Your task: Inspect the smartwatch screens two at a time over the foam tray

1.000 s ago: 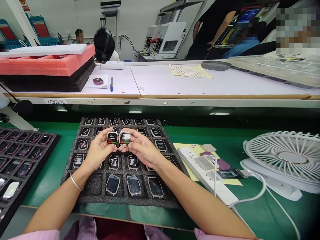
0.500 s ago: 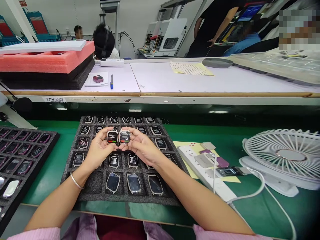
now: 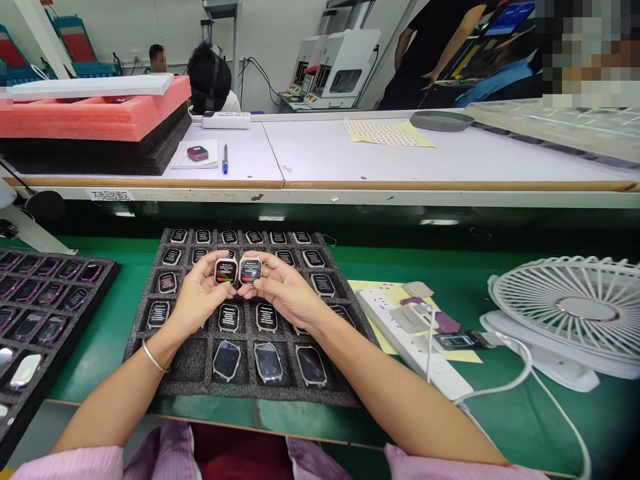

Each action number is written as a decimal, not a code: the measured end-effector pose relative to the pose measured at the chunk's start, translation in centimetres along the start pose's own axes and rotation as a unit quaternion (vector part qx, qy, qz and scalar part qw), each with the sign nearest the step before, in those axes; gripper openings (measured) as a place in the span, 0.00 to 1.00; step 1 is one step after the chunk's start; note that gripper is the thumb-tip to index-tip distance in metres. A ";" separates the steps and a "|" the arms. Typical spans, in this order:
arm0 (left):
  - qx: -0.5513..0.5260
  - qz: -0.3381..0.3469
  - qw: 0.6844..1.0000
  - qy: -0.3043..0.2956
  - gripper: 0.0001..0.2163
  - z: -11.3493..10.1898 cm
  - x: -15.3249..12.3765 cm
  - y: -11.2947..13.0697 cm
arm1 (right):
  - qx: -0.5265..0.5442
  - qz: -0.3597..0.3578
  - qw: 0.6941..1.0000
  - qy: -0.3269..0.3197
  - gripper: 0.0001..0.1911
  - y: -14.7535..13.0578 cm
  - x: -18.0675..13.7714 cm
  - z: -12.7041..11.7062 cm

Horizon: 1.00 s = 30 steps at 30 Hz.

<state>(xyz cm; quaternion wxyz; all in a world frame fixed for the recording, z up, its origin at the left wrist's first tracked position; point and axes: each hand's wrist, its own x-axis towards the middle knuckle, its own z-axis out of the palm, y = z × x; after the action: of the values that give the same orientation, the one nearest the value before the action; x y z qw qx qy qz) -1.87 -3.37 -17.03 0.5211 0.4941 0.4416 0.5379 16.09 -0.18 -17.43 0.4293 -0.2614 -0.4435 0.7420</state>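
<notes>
I read "不良品放置区" on the label (image 3: 111, 195) on the shelf edge (image 3: 320, 198). Handwriting (image 3: 221, 195) beside it: too faint for me. Watch screens (image 3: 227, 270): white text, too small.

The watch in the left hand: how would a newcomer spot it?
On the green table, find the dark foam tray at lower centre. Above it, held up with its screen lit, is the watch in the left hand. What sets it apart: its lookalike is in the right hand, and the watches below lie in the tray.
</notes>
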 end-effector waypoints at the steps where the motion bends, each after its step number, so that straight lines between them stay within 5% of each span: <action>1: 0.002 0.000 1.000 0.001 0.25 0.0 0.0 0.0 | -0.001 0.000 1.000 0.000 0.23 0.0 0.0 0.0; 30: 0.008 0.012 1.000 0.004 0.24 0.0 0.1 -0.3 | -0.008 -0.004 1.000 -0.012 0.25 0.4 0.0 -0.2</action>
<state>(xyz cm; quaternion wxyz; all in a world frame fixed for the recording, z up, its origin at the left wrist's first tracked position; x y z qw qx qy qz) -1.85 -3.21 -17.32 0.5088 0.5011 0.4421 0.5427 16.12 -0.15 -17.87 0.4247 -0.2544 -0.4553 0.7400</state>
